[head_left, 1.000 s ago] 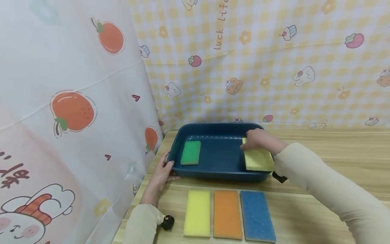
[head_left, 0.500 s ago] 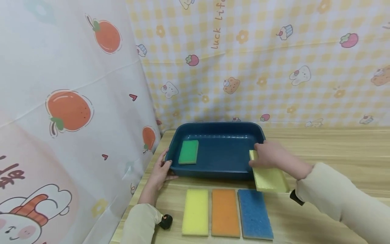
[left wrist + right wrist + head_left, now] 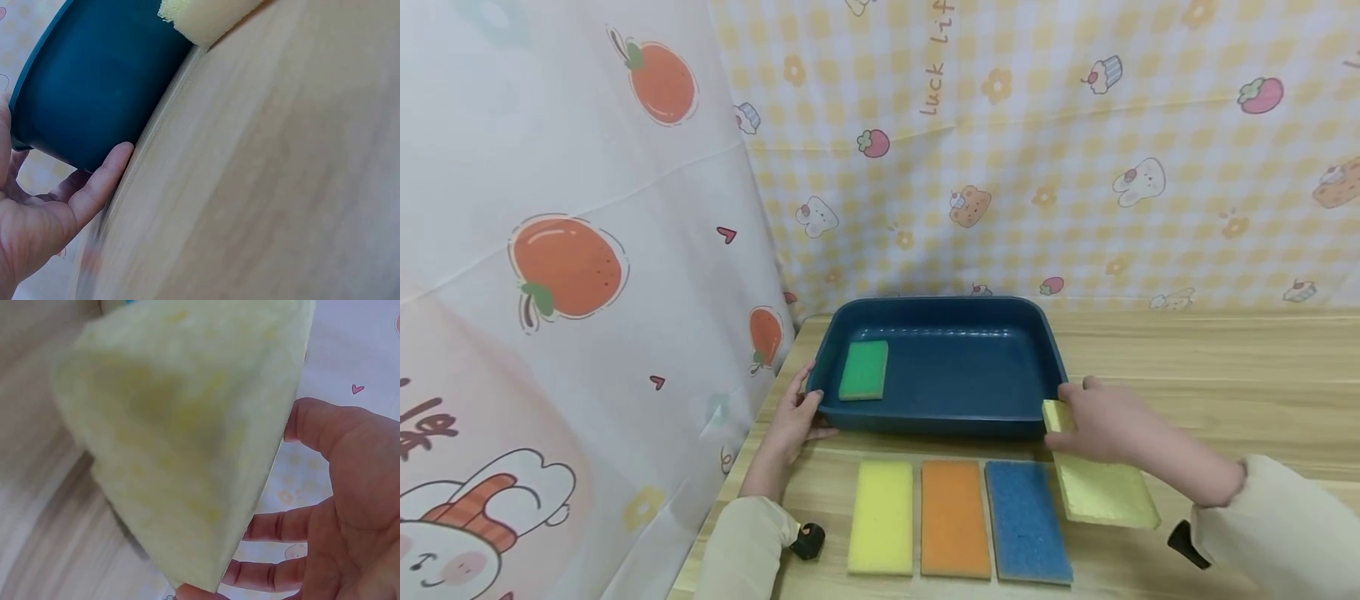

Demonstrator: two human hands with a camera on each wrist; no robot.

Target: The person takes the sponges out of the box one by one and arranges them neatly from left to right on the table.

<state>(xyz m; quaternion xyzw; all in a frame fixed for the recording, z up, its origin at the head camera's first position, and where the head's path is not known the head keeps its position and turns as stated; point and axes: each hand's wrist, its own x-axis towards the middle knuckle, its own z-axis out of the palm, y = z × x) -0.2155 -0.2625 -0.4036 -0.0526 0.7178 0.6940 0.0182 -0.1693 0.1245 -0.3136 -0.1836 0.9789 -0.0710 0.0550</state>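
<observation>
My right hand (image 3: 1108,421) grips a pale yellow sponge (image 3: 1105,492) by its far end, thumb on one side and fingers on the other. The sponge overlaps the blue sponge's (image 3: 1028,521) right edge in the head view, outside the basin. In the right wrist view this pale sponge (image 3: 187,444) looks blurred. With my left hand (image 3: 792,421) I hold the near left corner of the dark blue rectangular basin (image 3: 925,427), thumb at the rim and fingers low along the wall. A green sponge (image 3: 863,369) lies inside the basin at its left.
In front of the basin, a yellow sponge (image 3: 882,517), an orange sponge (image 3: 956,518) and the blue one lie side by side on the wooden table (image 3: 1210,358). A patterned curtain (image 3: 1037,167) stands behind, and a white cloth (image 3: 662,333) hangs at the left.
My right hand has brought the pale yellow sponge out of the basin's right end, toward me and to the right. The left hand stays at the basin's corner.
</observation>
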